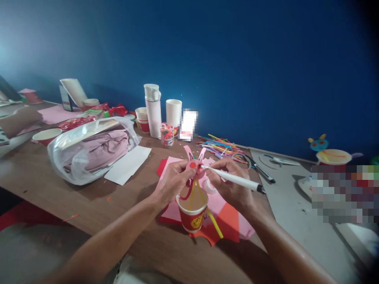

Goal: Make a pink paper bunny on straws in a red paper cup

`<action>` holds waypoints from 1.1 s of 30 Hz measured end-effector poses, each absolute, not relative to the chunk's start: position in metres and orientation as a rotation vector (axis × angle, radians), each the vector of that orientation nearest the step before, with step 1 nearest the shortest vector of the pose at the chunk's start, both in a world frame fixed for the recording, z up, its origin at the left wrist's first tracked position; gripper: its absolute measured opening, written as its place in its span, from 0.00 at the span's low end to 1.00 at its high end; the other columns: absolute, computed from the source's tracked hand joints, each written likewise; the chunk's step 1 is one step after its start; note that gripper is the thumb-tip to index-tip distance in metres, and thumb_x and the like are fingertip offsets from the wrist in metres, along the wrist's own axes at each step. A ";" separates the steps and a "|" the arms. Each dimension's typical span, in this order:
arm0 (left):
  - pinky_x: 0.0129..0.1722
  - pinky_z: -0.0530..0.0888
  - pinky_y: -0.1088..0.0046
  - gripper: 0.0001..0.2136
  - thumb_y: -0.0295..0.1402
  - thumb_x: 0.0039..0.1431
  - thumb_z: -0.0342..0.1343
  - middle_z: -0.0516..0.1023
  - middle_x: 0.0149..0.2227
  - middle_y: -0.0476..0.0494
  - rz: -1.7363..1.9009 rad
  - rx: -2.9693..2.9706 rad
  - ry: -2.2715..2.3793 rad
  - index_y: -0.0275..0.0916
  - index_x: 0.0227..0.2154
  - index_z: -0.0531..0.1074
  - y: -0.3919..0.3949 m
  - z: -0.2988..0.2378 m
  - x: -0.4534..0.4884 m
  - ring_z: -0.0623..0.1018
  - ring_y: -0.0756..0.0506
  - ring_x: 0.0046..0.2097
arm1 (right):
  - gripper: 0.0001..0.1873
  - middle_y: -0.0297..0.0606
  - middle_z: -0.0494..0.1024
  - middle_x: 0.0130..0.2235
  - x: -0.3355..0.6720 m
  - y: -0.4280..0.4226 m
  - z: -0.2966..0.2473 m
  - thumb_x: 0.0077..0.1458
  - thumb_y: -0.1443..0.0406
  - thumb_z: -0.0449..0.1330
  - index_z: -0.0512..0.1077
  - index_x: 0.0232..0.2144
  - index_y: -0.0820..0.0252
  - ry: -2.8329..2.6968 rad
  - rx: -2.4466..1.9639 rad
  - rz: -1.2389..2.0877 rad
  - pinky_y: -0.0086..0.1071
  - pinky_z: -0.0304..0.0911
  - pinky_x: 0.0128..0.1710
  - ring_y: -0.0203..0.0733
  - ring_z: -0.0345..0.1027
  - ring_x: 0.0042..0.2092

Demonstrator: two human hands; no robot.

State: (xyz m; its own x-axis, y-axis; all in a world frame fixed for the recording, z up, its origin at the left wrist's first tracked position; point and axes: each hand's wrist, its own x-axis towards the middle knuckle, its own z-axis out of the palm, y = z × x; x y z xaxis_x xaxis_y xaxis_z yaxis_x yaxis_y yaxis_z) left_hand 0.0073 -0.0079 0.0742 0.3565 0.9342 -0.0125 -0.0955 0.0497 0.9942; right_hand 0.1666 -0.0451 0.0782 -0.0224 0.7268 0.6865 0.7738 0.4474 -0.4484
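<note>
My left hand (171, 182) is closed on a pink paper rabbit face (195, 165) with two ears and a red dot, which stands above a red paper cup (193, 215). My right hand (227, 185) grips a white marker (237, 179), its tip touching the rabbit face. Yellow and pink straws (214, 225) stick out of the cup. The cup stands on pink and red paper sheets (227, 215) on the brown table (89, 205).
A plastic bag of pink cloth (94, 150) lies at left beside a white sheet (128, 163). Behind are a white flask (153, 110), stacked cups (173, 112), a small jar (167, 135), coloured straws (220, 146) and scissors (254, 163). A finished cup animal (333, 156) stands far right.
</note>
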 end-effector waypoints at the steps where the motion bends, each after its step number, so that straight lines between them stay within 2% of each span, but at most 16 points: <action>1: 0.24 0.62 0.77 0.06 0.31 0.47 0.57 0.73 0.22 0.47 0.968 1.263 0.875 0.33 0.22 0.74 -0.008 0.074 0.007 0.68 0.52 0.25 | 0.06 0.30 0.71 0.22 0.166 -0.045 0.079 0.50 0.63 0.58 0.67 0.24 0.58 -1.761 -1.287 -0.068 0.25 0.54 0.19 0.30 0.61 0.20; 18: 0.25 0.61 0.77 0.07 0.32 0.49 0.57 0.69 0.21 0.50 0.972 1.304 0.845 0.33 0.20 0.71 -0.003 0.067 0.005 0.66 0.53 0.25 | 0.04 0.28 0.70 0.23 0.169 -0.045 0.077 0.51 0.66 0.58 0.66 0.26 0.58 -1.811 -1.254 -0.101 0.25 0.54 0.21 0.30 0.61 0.22; 33: 0.25 0.62 0.78 0.07 0.33 0.49 0.57 0.71 0.23 0.49 0.971 1.293 0.834 0.33 0.25 0.75 -0.004 0.065 0.005 0.68 0.53 0.26 | 0.05 0.29 0.72 0.25 0.170 -0.044 0.076 0.53 0.64 0.57 0.66 0.27 0.58 -1.792 -1.238 -0.148 0.25 0.56 0.22 0.31 0.62 0.22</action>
State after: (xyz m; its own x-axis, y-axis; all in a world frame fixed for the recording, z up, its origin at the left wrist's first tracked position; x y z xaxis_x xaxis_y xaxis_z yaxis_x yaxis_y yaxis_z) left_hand 0.0048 -0.0044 0.0654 0.3831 0.9233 0.0282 -0.1117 0.0160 0.9936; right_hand 0.1695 -0.0440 0.0759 -0.0683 0.6774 0.7324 0.7886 0.4864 -0.3763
